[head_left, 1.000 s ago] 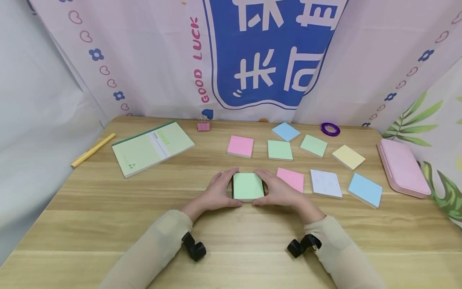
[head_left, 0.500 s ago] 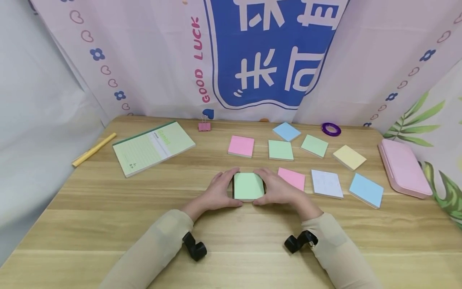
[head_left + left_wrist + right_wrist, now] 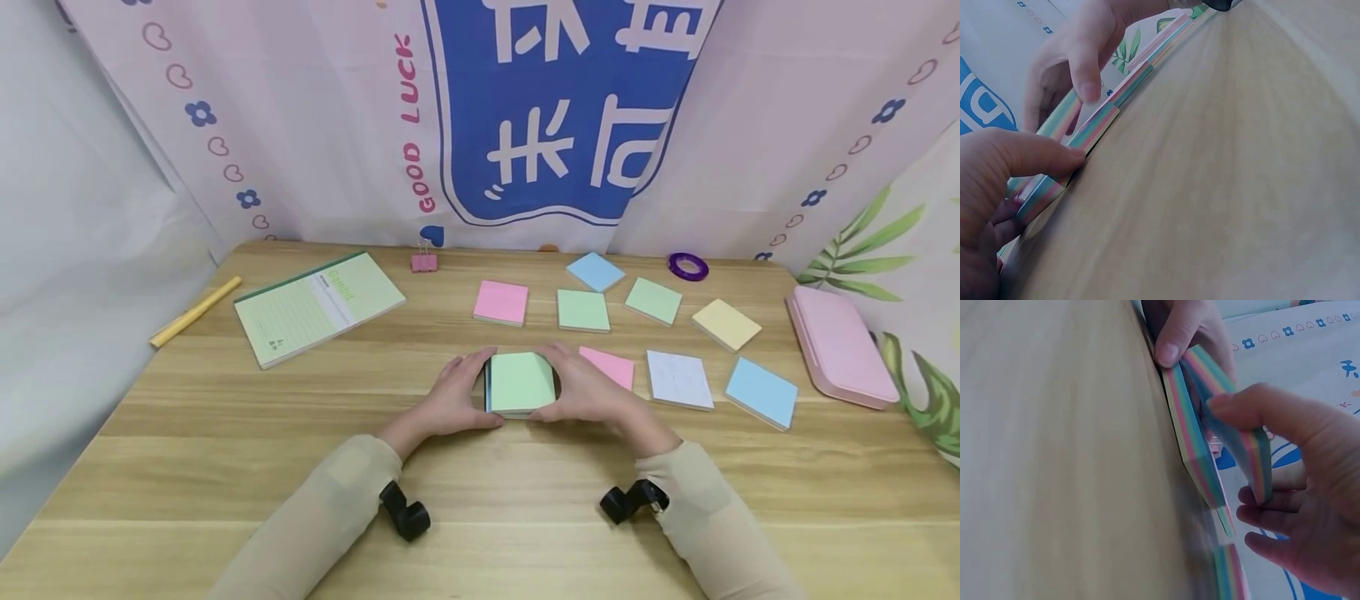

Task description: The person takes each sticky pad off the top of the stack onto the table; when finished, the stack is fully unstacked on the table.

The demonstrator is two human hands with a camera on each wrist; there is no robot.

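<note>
Since a second ago, the right hand [image 3: 592,392] has lifted the top part of the stack [image 3: 521,382] a little on its right side, so the green top sheet now sits slightly higher and tilted; the left hand [image 3: 450,398] stays where it was.

Largest first: the tabletop [image 3: 225,467] carries everything. A green notebook [image 3: 318,306] lies at the back left, with a yellow pen [image 3: 194,312] beyond it near the left edge. A pink case [image 3: 840,347] rests at the right edge.

Both hands frame the stack at the middle of the tabletop. The left hand grips its left side, thumb [image 3: 1035,156] pressing the near corner and fingers curled along the far edge. In the right wrist view the stack is split: the lower part [image 3: 1191,444] lies flat on the wood, while the right hand pinches the upper part [image 3: 1241,444] between thumb and curled fingers [image 3: 1272,522] and holds it tilted up off the lower one.

Loose pads lie behind and to the right: pink [image 3: 500,302], green [image 3: 582,311], blue [image 3: 595,272], another green [image 3: 653,301], yellow [image 3: 726,324], a second pink [image 3: 609,367] just beside the right hand, white [image 3: 678,380] and a second blue [image 3: 761,392].

Smallest are a purple tape ring [image 3: 687,267] and a pink clip [image 3: 423,262] at the back.
</note>
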